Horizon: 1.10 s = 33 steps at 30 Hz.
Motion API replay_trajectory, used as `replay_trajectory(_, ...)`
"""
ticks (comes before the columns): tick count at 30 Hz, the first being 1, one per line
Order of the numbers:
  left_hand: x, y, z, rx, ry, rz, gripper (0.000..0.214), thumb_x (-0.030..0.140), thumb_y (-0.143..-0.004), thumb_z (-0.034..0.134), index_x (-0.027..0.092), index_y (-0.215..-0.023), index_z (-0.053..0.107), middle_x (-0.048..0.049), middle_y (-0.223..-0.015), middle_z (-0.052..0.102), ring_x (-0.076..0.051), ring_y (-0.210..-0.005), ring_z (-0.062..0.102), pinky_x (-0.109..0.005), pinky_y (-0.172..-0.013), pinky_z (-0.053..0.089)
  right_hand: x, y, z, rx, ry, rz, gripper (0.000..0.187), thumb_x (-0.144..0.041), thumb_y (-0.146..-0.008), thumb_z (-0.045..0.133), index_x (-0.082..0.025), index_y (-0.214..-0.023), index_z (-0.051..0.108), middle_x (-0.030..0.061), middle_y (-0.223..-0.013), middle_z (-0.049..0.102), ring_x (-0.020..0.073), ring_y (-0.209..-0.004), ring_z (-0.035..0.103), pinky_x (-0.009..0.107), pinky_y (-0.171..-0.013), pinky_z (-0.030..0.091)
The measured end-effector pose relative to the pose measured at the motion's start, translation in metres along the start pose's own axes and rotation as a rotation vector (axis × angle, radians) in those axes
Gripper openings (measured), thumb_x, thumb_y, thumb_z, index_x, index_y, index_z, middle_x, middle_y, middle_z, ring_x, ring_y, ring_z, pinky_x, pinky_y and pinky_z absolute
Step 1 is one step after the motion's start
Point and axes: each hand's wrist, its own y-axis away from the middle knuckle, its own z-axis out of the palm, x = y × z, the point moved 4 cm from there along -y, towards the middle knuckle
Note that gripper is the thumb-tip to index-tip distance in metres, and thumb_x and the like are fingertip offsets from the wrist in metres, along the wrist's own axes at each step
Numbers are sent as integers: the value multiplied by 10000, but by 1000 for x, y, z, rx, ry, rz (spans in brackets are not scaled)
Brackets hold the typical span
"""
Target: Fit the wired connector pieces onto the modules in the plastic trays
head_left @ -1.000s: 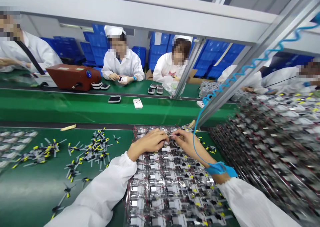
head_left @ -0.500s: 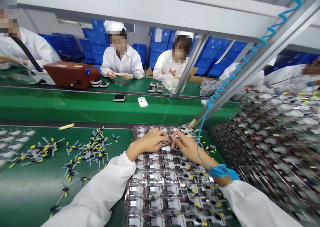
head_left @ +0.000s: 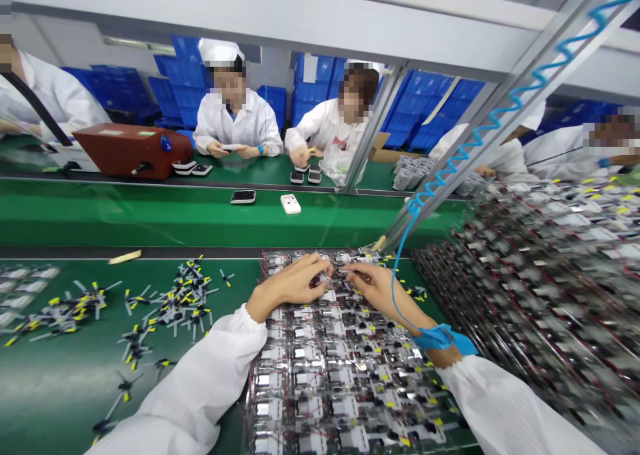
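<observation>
A clear plastic tray (head_left: 300, 331) with rows of small white parts, red wires and yellow-tipped pieces lies in front of me. My left hand (head_left: 300, 279) is over its far part, fingers curled inward and thumb near the fingertips; what they grip is too small to name. Close by on the right, my right hand (head_left: 376, 285) pinches thumb and forefinger together above the tray, around something small that I cannot make out. A blue wrist strap (head_left: 445, 339) with a coiled cord circles my right wrist.
Loose grey pieces with yellow tips (head_left: 187, 295) lie on the green table at left. Stacked filled trays (head_left: 540, 275) rise at right. Beyond, a green conveyor (head_left: 150, 215) carries a dark-screened device (head_left: 243, 197) and a white casing (head_left: 291, 204). Co-workers sit opposite; a metal post (head_left: 450, 168) slants at right.
My hands have drawn slightly apart at the fingertips, and my left fingers are more curled. The devices on the conveyor have shifted slightly right. A co-worker opposite has reached toward the devices on the far table.
</observation>
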Motion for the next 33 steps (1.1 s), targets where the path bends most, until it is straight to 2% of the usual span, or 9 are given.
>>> replay_trajectory(4,-8,0,4,12,82,20,178,286,-978,489,207,-1125,551,-61,-1075,587,-213,-1015,540,-336,-919,423,-2,-7,5,-29,27,-17,297,-387,-891,532,-206,-1020,729,26,-762,706,202,-649,603,299,-661,451)
replay_trajectory(8,-17,-1,10,49,143,-42,306,334,-924,614,212,-1198,555,-67,-1126,630,-226,-1056,562,-338,-919,434,-5,-12,9,-50,17,-28,255,-372,-898,525,-215,-1019,686,-1,-695,671,191,-610,587,286,-645,437)
replay_trajectory(11,-20,-3,11,75,174,-73,277,321,-885,669,203,-1128,607,-57,-1064,665,-218,-1001,600,-326,-893,446,-5,-12,11,-68,-1,-10,206,-357,-890,534,-213,-929,675,-4,-674,663,184,-590,589,273,-609,421)
replay_trajectory(15,-19,-4,9,92,186,-38,210,298,-873,684,189,-1047,640,-55,-1034,692,-215,-968,620,-320,-876,446,-2,-12,14,-65,-34,37,224,-371,-879,543,-208,-936,686,0,-677,662,185,-593,590,266,-573,414)
replay_trajectory(20,-20,-4,11,96,175,-23,204,300,-871,693,196,-1040,644,-41,-1019,699,-215,-963,615,-315,-866,433,0,-13,18,-38,-71,82,239,-401,-854,579,-206,-908,706,17,-760,701,203,-678,627,286,-622,457)
replay_trajectory(24,-22,-4,13,85,174,-58,221,333,-856,717,183,-1006,653,-39,-957,698,-211,-923,618,-307,-834,435,-2,-14,18,-49,-82,89,195,-344,-826,608,-201,-891,724,28,-816,728,213,-749,659,294,-674,482)
replay_trajectory(30,-19,-4,11,73,173,-78,198,288,-852,723,178,-999,651,-50,-1000,705,-223,-966,610,-317,-861,433,-4,-14,15,-49,-28,94,190,-327,-841,600,-207,-863,746,27,-774,724,212,-693,638,299,-642,458)
replay_trajectory(33,-19,-3,11,72,173,-83,199,293,-847,728,183,-994,649,-44,-1000,705,-220,-961,608,-314,-861,430,-2,-15,16,-56,-28,86,208,-335,-854,574,-203,-877,734,29,-798,724,214,-727,642,292,-641,453)
